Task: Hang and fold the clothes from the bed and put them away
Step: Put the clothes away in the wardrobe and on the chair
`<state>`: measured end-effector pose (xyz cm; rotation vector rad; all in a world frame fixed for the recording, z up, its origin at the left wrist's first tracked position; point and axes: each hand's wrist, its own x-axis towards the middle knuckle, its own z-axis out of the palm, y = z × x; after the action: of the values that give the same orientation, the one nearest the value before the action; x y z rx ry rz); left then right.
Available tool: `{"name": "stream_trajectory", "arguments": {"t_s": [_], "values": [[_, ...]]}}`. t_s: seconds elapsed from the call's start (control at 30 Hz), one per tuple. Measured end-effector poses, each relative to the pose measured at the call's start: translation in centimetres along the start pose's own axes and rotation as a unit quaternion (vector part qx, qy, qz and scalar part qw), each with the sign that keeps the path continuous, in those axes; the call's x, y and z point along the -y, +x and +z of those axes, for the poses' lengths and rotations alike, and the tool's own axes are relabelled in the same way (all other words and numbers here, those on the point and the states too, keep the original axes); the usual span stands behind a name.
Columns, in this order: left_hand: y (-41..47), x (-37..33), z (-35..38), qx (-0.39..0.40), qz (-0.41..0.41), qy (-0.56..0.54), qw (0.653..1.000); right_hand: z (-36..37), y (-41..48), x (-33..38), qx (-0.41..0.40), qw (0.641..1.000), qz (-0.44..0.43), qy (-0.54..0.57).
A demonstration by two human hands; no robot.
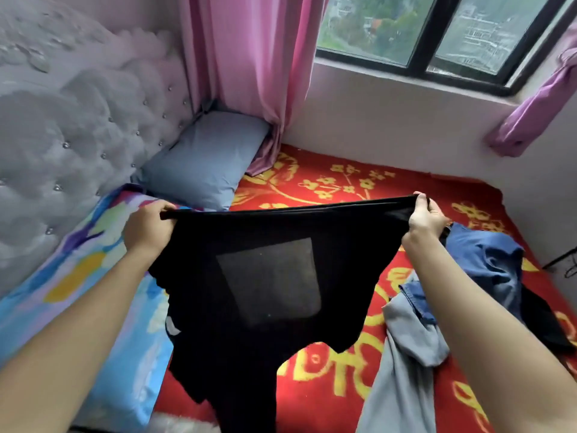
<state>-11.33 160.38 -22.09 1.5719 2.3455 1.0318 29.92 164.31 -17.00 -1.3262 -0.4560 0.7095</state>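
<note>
A black garment (262, 276) with a grey square patch hangs spread above the bed, its top edge pulled taut between my hands. My left hand (148, 228) grips the left end of that edge and my right hand (426, 218) pinches the right end. The garment's lower part drapes down onto the red blanket (343, 189). To the right on the bed lie a dark blue garment (487, 260), a light grey-blue one (406, 354) and a bit of black cloth (543, 323), all crumpled together.
A blue pillow (203, 157) and a colourful pillow (78, 276) sit by the tufted grey headboard (68, 126) on the left. Pink curtains (249, 57) hang at the window (437, 32) behind the bed. A wall borders the bed on the right.
</note>
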Motion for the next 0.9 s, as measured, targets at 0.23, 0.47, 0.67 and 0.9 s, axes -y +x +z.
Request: {"name": "stream_trajectory", "arguments": {"t_s": [0.23,0.47,0.67,0.9], "values": [[3.5,-3.6,-1.5,-0.179,0.246,0.015,0.952,0.3,2.7,4.3,-0.038,0.989,-0.082,0.114],[-7.0,0.4,5.7,0.019,0.411,0.033,0.911,-9.5,5.7,-4.7,-0.11,0.994,-0.001,-0.006],[-17.7,3.9,15.1,0.476,0.225,0.289,0.8,-18.6,7.9,-15.0,-0.065,0.959,0.13,-0.242],[-26.4,2.9,19.5,0.594,0.178,0.318,0.717,-26.8,8.5,-23.6,-0.008,0.849,0.217,-0.482]]}}
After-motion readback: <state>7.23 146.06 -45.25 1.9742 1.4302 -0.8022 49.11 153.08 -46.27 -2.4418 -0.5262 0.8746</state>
